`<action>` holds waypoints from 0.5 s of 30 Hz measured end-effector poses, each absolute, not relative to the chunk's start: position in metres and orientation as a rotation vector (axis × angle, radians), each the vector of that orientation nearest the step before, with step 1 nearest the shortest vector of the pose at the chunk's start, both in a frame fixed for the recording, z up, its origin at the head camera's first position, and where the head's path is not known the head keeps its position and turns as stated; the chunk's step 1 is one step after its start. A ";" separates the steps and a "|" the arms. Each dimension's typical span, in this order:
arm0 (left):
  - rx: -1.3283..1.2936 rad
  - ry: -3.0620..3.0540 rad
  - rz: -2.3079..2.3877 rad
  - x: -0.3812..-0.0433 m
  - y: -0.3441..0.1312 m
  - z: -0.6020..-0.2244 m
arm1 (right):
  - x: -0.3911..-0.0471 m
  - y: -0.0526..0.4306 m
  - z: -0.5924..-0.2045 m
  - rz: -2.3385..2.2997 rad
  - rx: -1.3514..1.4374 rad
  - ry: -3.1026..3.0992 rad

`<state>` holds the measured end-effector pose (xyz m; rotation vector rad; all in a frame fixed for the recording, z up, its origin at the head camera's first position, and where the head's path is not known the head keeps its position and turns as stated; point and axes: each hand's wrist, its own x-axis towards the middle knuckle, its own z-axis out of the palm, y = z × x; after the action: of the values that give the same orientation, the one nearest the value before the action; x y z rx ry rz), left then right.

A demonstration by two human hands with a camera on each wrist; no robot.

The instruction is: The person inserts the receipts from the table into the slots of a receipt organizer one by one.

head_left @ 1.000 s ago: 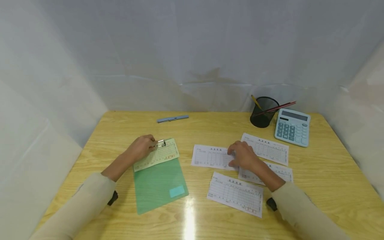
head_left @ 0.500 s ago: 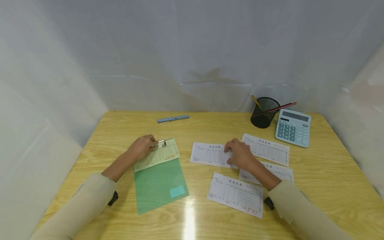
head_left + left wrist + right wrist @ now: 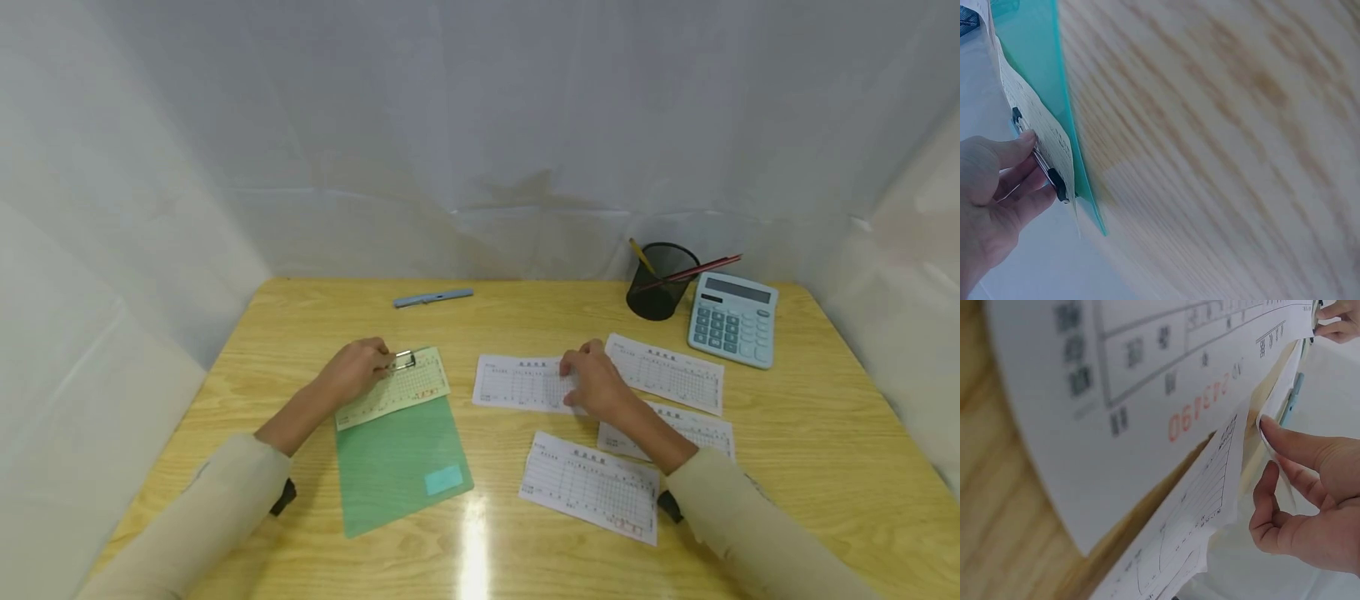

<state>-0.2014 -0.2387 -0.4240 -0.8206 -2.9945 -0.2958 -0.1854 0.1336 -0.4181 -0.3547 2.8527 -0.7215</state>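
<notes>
On the left of the desk lies a translucent green clipboard point(image 3: 401, 462) with a pale yellow printed form point(image 3: 422, 377) across its top. My left hand point(image 3: 356, 372) pinches the clipboard's metal clip point(image 3: 406, 359), thumb on the bar and fingers beneath, as the left wrist view shows. Near the middle, my right hand point(image 3: 597, 386) holds the right end of a white printed form point(image 3: 516, 383). The right wrist view has that form's edge between the thumb and fingers point(image 3: 1300, 447); the hand covers part of this end in the head view.
Three more white forms lie to the right: an upper one point(image 3: 667, 375), a middle one point(image 3: 701, 431) partly under the right forearm, and a lower one point(image 3: 588, 489). Behind them stand a black mesh pen cup point(image 3: 654, 304) and a blue calculator point(image 3: 732, 321). A blue pen point(image 3: 433, 298) lies near the back edge.
The right hand has shifted slightly left and away from me, and the white form has slid with it. My left hand stays at the clip.
</notes>
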 end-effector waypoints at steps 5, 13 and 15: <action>-0.813 -2.995 -0.308 -0.201 -0.237 -0.423 | -0.186 0.135 -0.421 -0.801 -0.356 2.888; -0.781 -3.014 -0.309 -0.200 -0.237 -0.422 | -0.188 0.139 -0.417 -1.034 -0.383 2.899; -0.787 -3.012 -0.308 -0.200 -0.238 -0.422 | -0.189 0.140 -0.415 -1.097 -0.392 2.891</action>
<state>-0.1996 -0.2375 -0.4215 -0.7870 -3.0119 -0.3079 -0.1887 0.1396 -0.4149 -0.3918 2.8910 -1.0966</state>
